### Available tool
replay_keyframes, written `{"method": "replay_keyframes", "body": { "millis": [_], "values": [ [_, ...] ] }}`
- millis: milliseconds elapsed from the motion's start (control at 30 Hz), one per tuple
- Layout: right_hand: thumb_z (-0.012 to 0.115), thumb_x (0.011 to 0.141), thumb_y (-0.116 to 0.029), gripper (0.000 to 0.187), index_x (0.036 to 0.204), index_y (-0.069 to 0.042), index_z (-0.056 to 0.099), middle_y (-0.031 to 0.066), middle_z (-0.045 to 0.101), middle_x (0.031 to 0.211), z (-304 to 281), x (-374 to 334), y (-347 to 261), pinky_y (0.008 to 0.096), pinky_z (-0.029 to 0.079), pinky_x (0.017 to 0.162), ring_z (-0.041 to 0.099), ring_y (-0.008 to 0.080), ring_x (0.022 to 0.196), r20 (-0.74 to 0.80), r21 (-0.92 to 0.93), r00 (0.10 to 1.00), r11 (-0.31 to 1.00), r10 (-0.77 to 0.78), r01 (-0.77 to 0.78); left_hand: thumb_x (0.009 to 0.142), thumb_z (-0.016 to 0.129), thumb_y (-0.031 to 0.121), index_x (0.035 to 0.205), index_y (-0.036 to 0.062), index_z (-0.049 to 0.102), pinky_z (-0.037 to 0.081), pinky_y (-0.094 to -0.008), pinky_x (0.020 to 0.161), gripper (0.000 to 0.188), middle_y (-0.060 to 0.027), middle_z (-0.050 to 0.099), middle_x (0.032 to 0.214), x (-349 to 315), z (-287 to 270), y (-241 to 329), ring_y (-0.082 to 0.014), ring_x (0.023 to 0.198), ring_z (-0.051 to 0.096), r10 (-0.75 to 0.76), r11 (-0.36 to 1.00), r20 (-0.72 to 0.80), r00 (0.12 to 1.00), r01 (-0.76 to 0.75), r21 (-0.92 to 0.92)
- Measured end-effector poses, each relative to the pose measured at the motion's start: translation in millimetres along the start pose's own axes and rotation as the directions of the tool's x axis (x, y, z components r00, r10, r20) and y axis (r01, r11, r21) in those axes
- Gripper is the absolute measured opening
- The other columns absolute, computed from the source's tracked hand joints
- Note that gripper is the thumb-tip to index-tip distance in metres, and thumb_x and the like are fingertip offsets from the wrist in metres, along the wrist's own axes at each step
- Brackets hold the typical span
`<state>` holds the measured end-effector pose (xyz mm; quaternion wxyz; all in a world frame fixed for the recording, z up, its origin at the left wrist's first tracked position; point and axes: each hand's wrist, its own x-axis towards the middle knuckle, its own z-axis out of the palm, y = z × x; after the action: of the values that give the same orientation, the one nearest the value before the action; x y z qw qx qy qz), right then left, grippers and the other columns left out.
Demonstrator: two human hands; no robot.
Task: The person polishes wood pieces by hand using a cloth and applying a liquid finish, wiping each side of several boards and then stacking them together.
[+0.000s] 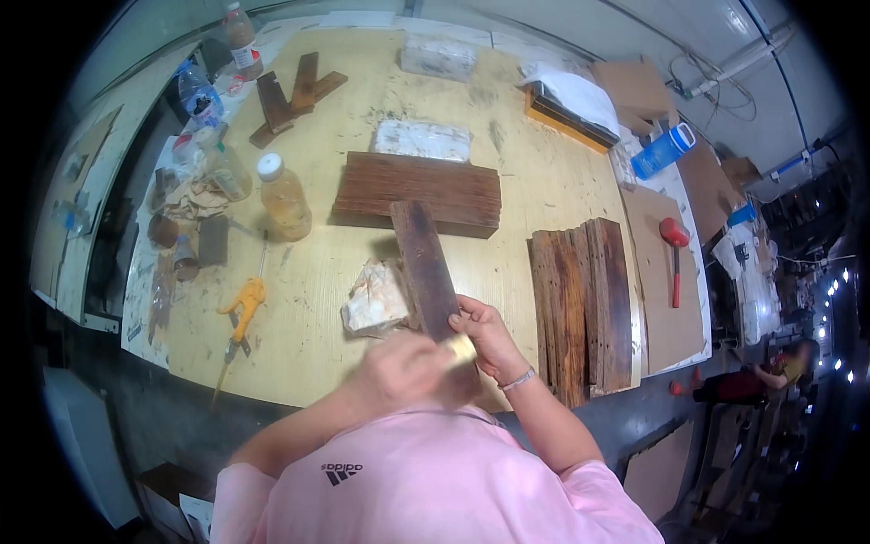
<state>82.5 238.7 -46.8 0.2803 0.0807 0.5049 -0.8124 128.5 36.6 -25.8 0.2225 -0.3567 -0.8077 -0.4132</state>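
- Plank (426, 263) of dark brown wood slants through the centre of the frame, its far end overlapping the front of a dark board stack (417, 186); whether they touch is hard to tell.
- Right hand (489, 337), just right of centre, has its fingers gripping the plank's edge, thumb on the upper face.
- Left hand (399, 367), blurred, appears to have its fingers closed around a pale yellow block (460, 349) against or just above the plank.
- Work on this plank looks under way, not finished, though its face shows no clear line between treated and untreated wood.
- More boards (566, 313) lie at the right of the surface (353, 363), and loose strips (292, 100) at upper left; which are done and which are left, I cannot tell.
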Motion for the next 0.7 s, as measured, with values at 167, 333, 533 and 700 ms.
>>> {"method": "replay_keyframes", "body": {
  "millis": [167,333,533,700],
  "values": [
    [0.06,0.092,0.001,0.041,0.132,0.007,0.057,0.0104,0.068,0.12,1,-4,-6,0.0276,0.05,0.095,0.065,0.0144,0.104,0.014,-0.01,0.998,0.999,0.053,-0.053,0.067,0.075,0.003,0.105,0.0067,0.072,0.055,-0.0349,0.058,0.038,-0.0099,0.064,0.089,7,-5,-17,-0.0262,0.073,0.064,0.027,0.995,0.028,0.999,-0.03,0.098],
    [0.063,0.091,-0.001,0.048,0.137,0.008,0.053,0.0107,0.066,0.124,1,-16,-12,0.0274,0.049,0.096,0.064,0.0144,0.107,0.039,-0.158,0.999,0.987,0.014,-0.008,0.08,0.07,0.004,0.109,0.0019,0.07,0.054,-0.0354,0.07,0.029,-0.0116,0.066,0.094,48,-57,-99,-0.0271,0.08,0.066,-0.301,0.927,-0.28,0.912,0.349,0.14],
    [0.063,0.09,0.001,0.047,0.136,0.006,0.054,0.0095,0.068,0.122,4,-24,-13,0.0268,0.05,0.094,0.065,0.0139,0.104,-0.002,-0.234,0.997,0.97,-0.074,0.072,0.075,0.072,0.001,0.109,0.0039,0.069,0.052,-0.0374,0.071,0.035,-0.0114,0.059,0.091,35,-43,-82,-0.0277,0.079,0.062,-0.256,0.934,-0.181,0.949,0.292,0.206],
    [0.075,0.081,-0.011,0.068,0.142,0.002,0.048,0.0153,0.07,0.115,5,-43,-29,0.03,0.053,0.088,0.068,0.0208,0.1,-0.161,-0.682,0.951,0.727,-0.262,0.085,0.071,0.074,-0.003,0.103,0.0044,0.071,0.052,-0.0372,0.067,0.033,-0.0114,0.061,0.088,-6,-6,-38,-0.026,0.076,0.062,-0.264,0.964,-0.036,0.964,0.265,0.018]
  ]
}}
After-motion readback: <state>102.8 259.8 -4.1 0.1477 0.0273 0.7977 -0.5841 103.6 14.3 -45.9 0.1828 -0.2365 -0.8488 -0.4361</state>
